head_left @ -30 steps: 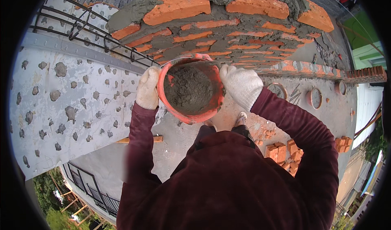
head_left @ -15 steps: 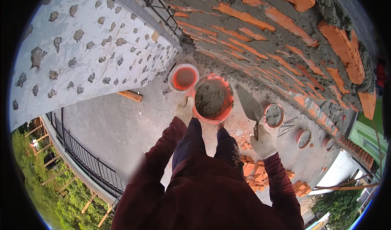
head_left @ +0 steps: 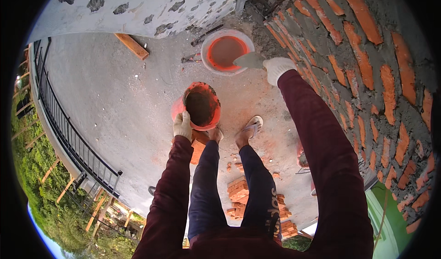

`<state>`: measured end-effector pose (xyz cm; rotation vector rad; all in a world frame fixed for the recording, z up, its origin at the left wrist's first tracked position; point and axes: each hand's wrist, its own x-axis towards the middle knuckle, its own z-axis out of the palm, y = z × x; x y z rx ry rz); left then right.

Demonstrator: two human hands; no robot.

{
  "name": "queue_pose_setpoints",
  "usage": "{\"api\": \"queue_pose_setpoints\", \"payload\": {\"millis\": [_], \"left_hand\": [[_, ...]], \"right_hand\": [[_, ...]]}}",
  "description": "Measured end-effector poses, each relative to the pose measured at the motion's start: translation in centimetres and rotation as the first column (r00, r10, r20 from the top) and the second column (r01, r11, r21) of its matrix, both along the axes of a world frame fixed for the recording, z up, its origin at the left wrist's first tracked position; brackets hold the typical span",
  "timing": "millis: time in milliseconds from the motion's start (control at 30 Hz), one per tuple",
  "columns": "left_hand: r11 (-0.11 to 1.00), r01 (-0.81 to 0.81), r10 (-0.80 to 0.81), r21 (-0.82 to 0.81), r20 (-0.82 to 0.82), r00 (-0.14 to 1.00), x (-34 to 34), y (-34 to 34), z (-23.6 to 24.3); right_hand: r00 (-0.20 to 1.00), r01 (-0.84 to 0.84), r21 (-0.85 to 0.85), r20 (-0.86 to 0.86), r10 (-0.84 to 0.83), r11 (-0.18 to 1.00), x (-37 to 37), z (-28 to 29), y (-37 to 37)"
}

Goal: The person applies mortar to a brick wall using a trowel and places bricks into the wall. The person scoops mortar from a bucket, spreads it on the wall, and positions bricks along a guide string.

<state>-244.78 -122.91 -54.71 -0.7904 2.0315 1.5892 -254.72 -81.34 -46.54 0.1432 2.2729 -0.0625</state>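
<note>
My gloved left hand [head_left: 182, 126] is closed on the near left rim of an orange bucket [head_left: 214, 116]. Grey-brown mortar [head_left: 198, 106] lies inside this bucket, which hangs or stands before my left foot; I cannot tell if it touches the floor. Stretched ahead and to the right, my gloved right hand [head_left: 278, 69] grips a trowel, its handle hidden in the fist. The trowel's grey blade [head_left: 250, 60] points left, over the rim of a wide pale tub [head_left: 211, 65]. Reddish-brown liquid [head_left: 226, 52] fills the orange-lined middle of that tub.
A rough brick wall [head_left: 360, 52] with grey mortar joints rises on my right. Ahead stands a pitted white wall [head_left: 138, 6], with a wooden block [head_left: 132, 46] below it. A black railing [head_left: 69, 130] edges the floor at left. Brick stacks [head_left: 239, 190] lie around my legs.
The orange bucket has moved left and nearer, away from the tub, with my left hand on it. My right hand has swung the trowel far forward to the tub. The view has turned.
</note>
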Motion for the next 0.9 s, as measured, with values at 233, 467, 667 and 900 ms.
{"api": "queue_pose_setpoints", "payload": {"millis": [233, 467, 667, 900], "left_hand": [[0.99, -0.091, 0.108, 0.106, -0.166, 0.98, -2.7, -1.7, -9.8], [0.955, -0.148, 0.178, 0.258, -0.097, 0.979, -4.4, -0.5, -13.2], [0.955, -0.095, 0.124, 0.279, -0.09, 0.988, -4.9, -1.0, -14.1], [0.962, -0.091, 0.114, 0.256, -0.078, 0.99, -5.1, -1.7, -14.4]], "right_hand": [[0.959, -0.275, 0.132, -0.027, 0.281, 0.952, -9.9, -10.3, -1.9], [0.976, -0.201, -0.019, 0.086, 0.202, 0.979, -12.0, -15.8, -1.3], [0.968, -0.009, -0.458, 0.219, 0.123, 0.889, -9.6, -7.2, 4.3], [0.954, -0.291, -0.393, -0.059, 0.292, 0.872, -3.3, -3.6, -3.8]]}}
